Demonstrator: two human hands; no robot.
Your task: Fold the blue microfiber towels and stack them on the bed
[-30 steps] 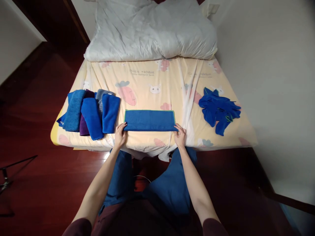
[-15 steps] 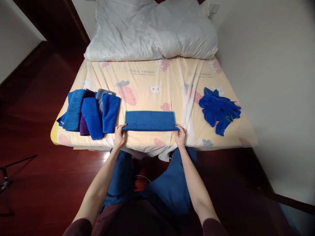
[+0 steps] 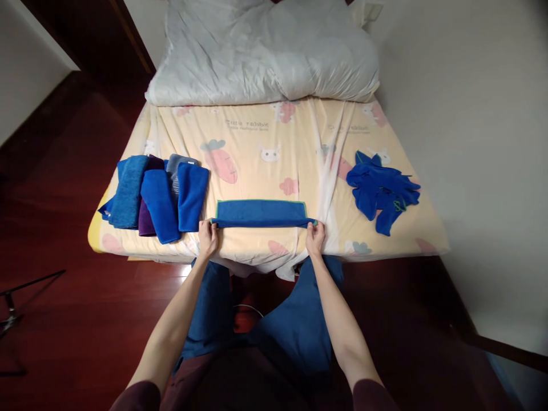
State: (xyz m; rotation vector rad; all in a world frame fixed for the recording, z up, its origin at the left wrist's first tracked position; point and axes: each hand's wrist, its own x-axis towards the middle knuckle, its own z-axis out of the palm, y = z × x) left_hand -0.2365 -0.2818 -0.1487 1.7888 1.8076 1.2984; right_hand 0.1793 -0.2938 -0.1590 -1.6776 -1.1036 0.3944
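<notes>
Found the left hand closed on the near left corner of a blue cloth, with the fabric pinched at the fingers' ends. Found the right hand likewise closed on the near right corner. Noted the near edge drawn straight between both grips, the far part lying flat with green trim showing along three sides. Could not tell the number of layers. Located the cloth near the front edge of a bed, on yellow bedding printed with carrots and rabbits. Recorded overlapping folded cloths in blue, purple and grey to the left, just beside the left hand. Recorded a rumpled blue heap with green trim to the right, apart from the right hand. Observed a pale quilt bunched across the far end. Logged dark red flooring alongside.
</notes>
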